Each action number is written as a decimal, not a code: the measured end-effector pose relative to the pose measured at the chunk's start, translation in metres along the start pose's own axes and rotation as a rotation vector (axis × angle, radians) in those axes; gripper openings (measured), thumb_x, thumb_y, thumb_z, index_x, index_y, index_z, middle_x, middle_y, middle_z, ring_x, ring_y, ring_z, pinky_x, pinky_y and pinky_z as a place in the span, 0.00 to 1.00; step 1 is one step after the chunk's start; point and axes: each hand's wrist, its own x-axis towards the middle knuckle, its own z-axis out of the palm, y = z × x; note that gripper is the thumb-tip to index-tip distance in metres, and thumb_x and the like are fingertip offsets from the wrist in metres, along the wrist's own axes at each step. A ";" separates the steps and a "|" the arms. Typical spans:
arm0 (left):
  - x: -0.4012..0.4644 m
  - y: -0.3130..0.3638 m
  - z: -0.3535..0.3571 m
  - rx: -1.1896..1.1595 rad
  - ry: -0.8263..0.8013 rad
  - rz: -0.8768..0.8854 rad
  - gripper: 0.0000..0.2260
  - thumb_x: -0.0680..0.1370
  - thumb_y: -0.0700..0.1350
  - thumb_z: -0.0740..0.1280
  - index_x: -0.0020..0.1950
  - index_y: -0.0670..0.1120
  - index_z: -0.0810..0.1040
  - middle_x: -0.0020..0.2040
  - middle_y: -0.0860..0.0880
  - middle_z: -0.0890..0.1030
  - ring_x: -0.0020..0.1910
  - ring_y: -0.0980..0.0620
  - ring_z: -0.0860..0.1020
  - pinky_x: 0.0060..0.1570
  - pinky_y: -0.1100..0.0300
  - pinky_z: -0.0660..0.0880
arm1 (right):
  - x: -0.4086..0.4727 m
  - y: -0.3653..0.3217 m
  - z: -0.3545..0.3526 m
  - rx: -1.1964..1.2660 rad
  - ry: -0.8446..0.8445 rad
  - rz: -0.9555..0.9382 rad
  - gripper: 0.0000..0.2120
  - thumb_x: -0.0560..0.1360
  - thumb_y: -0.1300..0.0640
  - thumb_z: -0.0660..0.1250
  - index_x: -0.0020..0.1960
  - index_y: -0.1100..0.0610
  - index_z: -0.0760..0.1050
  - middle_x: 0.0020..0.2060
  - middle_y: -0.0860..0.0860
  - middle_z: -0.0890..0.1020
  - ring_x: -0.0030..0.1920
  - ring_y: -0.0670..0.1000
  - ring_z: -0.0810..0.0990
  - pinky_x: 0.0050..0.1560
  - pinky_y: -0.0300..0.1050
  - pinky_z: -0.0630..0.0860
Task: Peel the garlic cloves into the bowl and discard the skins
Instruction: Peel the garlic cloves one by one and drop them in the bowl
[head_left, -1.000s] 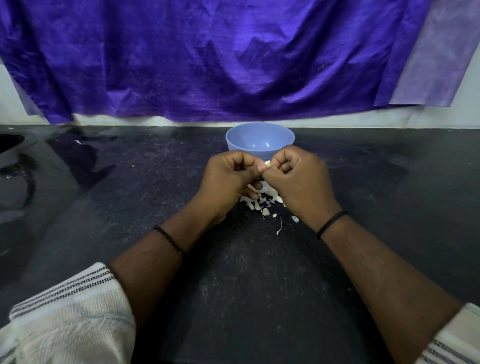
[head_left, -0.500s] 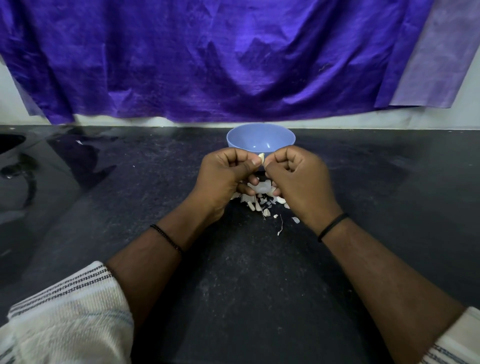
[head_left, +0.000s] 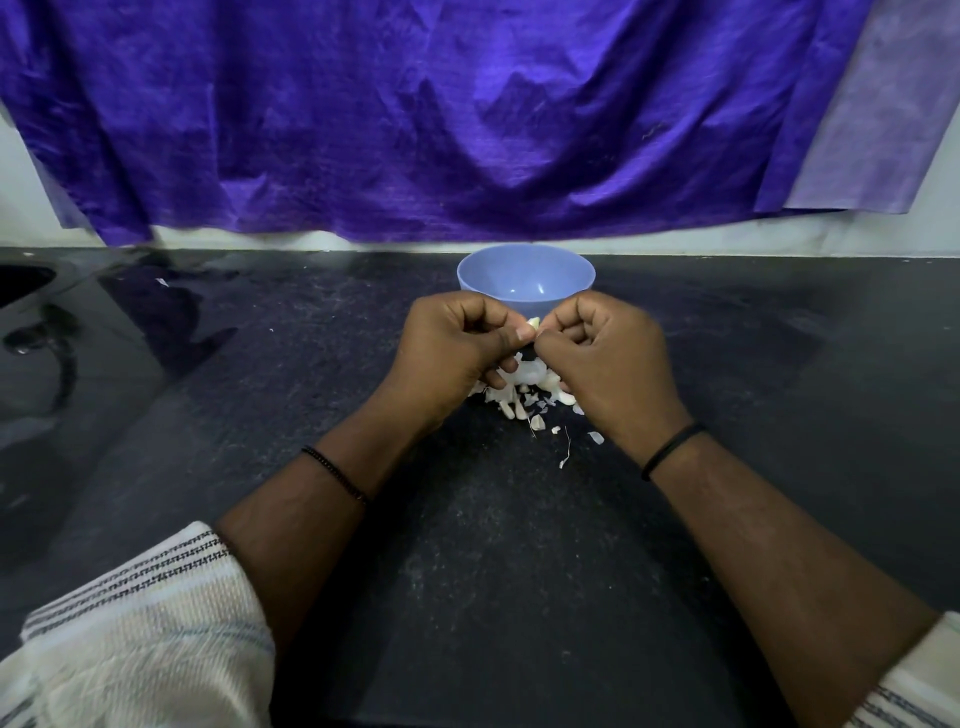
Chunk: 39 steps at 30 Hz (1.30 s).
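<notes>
Purple cloth (head_left: 415, 130) behind bowl (head_left: 524, 280).

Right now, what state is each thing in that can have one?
left hand: fingers curled, pinching the garlic clove
right hand: fingers curled, pinching the same clove
garlic clove: held between both hands, above the counter
bowl: upright, no cloves visible inside
pile of cloves and skins: loose on the counter under the hands
</notes>
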 end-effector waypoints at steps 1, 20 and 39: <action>0.000 0.000 0.000 -0.001 -0.002 0.000 0.01 0.75 0.35 0.73 0.43 0.39 0.83 0.34 0.47 0.83 0.31 0.52 0.79 0.29 0.59 0.78 | 0.000 0.000 0.000 0.007 -0.008 -0.002 0.05 0.71 0.60 0.73 0.37 0.55 0.79 0.26 0.44 0.79 0.27 0.42 0.75 0.33 0.46 0.78; -0.003 0.007 -0.002 -0.134 -0.015 -0.064 0.02 0.74 0.34 0.73 0.43 0.39 0.82 0.35 0.44 0.83 0.31 0.51 0.80 0.29 0.60 0.78 | -0.002 -0.007 -0.003 0.197 -0.092 0.050 0.07 0.75 0.64 0.69 0.39 0.56 0.79 0.28 0.51 0.78 0.29 0.49 0.74 0.30 0.42 0.74; -0.002 0.007 -0.002 -0.225 -0.155 -0.136 0.02 0.78 0.35 0.68 0.47 0.36 0.80 0.37 0.43 0.82 0.33 0.51 0.80 0.28 0.61 0.78 | -0.004 -0.007 0.001 0.250 -0.069 0.051 0.05 0.69 0.60 0.69 0.37 0.61 0.75 0.27 0.52 0.74 0.29 0.52 0.68 0.28 0.41 0.66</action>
